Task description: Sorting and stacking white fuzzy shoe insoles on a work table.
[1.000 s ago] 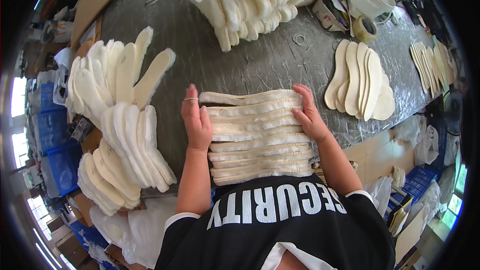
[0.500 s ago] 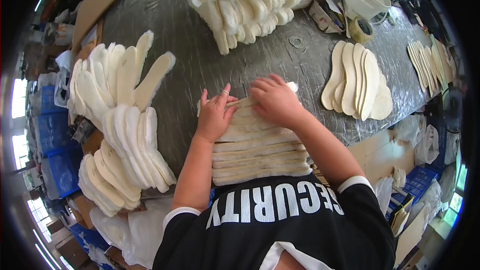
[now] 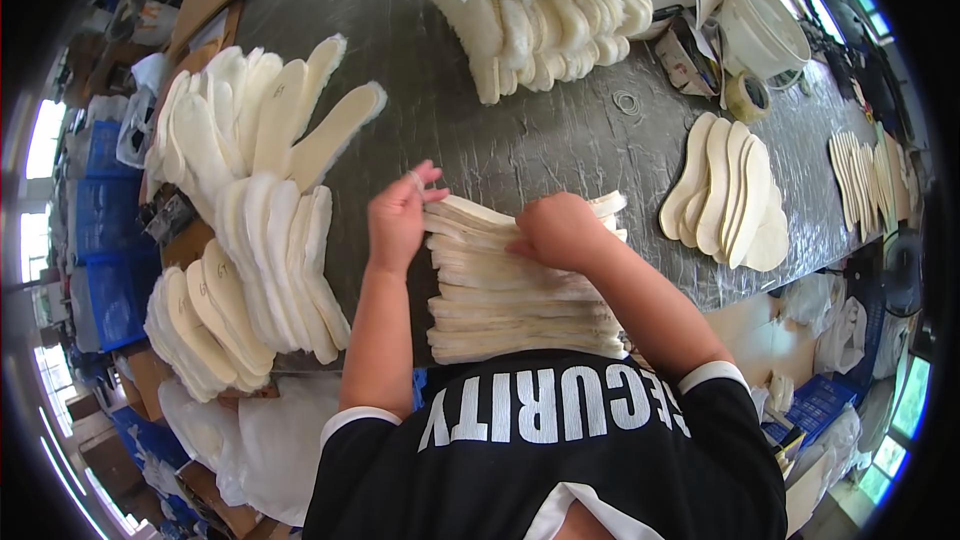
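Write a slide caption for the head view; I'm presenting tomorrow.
Both hands, left hand and right hand, on a row of cream insoles.

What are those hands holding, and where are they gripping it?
The left hand pinches the left ends of the top insoles; the right hand presses on the stack.

Head camera, looking steeply down over the person's own chest onto a grey work table.

The single view sits on the person's head and faces down and forward: the black shirt (image 3: 540, 460) fills the lower edge, both forearms rise from it, and the left hand (image 3: 397, 220) and right hand (image 3: 560, 230) lie near the centre, close to the lens, on a row of overlapped cream insoles (image 3: 520, 290). The grey table (image 3: 480, 130) stretches away toward the top edge. The fisheye lens bends the table's edges and rings the picture in black; the floor and blue crates (image 3: 100, 230) show at the left rim. Only this one view is given.
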Demonstrator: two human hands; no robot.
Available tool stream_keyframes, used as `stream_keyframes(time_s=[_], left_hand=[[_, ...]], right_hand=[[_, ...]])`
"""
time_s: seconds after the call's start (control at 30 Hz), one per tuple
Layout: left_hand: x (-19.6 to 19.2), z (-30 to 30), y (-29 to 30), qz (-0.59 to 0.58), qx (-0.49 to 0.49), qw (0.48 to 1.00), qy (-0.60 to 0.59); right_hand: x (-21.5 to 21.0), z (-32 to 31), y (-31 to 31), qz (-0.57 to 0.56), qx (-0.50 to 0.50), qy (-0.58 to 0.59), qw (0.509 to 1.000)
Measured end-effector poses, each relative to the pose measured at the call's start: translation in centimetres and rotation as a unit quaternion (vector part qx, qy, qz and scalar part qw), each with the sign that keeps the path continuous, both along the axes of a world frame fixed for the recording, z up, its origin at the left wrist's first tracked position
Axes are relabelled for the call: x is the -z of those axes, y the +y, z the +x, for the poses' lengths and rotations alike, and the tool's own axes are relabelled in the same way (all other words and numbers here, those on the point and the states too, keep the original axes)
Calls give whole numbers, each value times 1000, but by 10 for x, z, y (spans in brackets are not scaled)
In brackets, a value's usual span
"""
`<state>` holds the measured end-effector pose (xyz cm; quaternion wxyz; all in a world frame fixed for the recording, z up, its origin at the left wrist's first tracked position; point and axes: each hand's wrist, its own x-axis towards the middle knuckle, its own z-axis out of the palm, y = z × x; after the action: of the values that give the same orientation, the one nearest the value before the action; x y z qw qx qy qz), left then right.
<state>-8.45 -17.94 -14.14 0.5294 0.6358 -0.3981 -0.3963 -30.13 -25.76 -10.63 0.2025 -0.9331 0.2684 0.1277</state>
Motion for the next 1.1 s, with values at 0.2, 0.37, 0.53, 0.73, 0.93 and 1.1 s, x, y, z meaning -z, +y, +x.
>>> stream_keyframes(time_s=[0.2, 0.37, 0.53, 0.73, 0.93, 1.1], left_hand=[[6, 56, 22, 101, 16, 995, -23], [6, 50, 9, 159, 188, 961, -124], [-9, 21, -37, 201, 397, 886, -127], [-9, -33, -71, 291, 642, 656, -269], [1, -43, -81, 305, 691, 610, -239], [21, -5, -72, 354, 667, 639, -148]], right_hand=[[5, 18, -23, 129, 7, 89, 988], [10, 7, -20, 249, -55, 114, 960], [-1, 3, 6, 196, -76, 120, 970], [9, -12, 13, 185, 24, 48, 981], [4, -14, 5, 198, -7, 0, 980], [3, -7, 10, 184, -9, 34, 982]])
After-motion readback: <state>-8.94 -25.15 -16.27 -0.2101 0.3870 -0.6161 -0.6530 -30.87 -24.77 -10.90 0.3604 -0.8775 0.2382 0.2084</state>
